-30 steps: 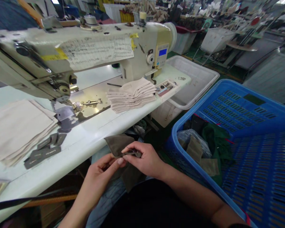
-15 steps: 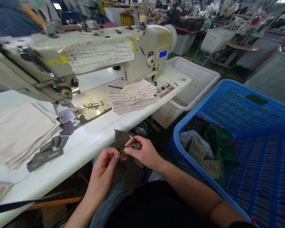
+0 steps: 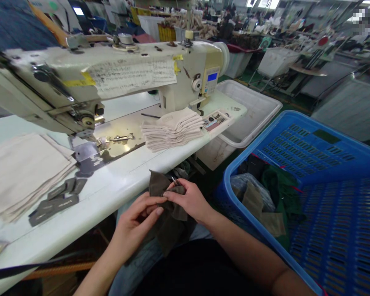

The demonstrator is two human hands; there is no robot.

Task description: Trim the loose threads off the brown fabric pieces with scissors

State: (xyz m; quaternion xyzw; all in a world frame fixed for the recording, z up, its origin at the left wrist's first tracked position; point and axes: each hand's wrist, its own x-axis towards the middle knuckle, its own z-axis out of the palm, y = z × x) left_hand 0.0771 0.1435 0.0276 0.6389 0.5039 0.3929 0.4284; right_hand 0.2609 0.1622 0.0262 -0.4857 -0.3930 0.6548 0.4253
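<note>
Below the table edge, a dark brown piece of cloth [image 3: 159, 183] is bunched over my lap between both hands. My right hand [image 3: 189, 200] pinches it, and a thin metal point [image 3: 174, 180] sticks up from the same fingers; the rest of that tool is hidden. At the cloth's left side is my left hand [image 3: 138, 222]. Its index finger stretches across to the right thumb, its own thumb stands slightly apart, and the other fingers curl in against the cloth. On the table, dark grey labels [image 3: 54, 207] lie near a stack of cream fabric pieces [image 3: 31, 168].
A sewing machine [image 3: 135, 61] spans the white table [image 3: 120, 176]. Folded cream pieces [image 3: 172, 129] lie beside its plate, near a small parts tray [image 3: 217, 120]. To the right stands a blue basket [image 3: 231, 176] holding green and brown cloth, with a white tub [image 3: 259, 100] behind.
My left hand has loosened its thumb-and-index pinch and stretched the index finger toward the right thumb. My right hand stays on the cloth. The view has tipped up slightly.
</note>
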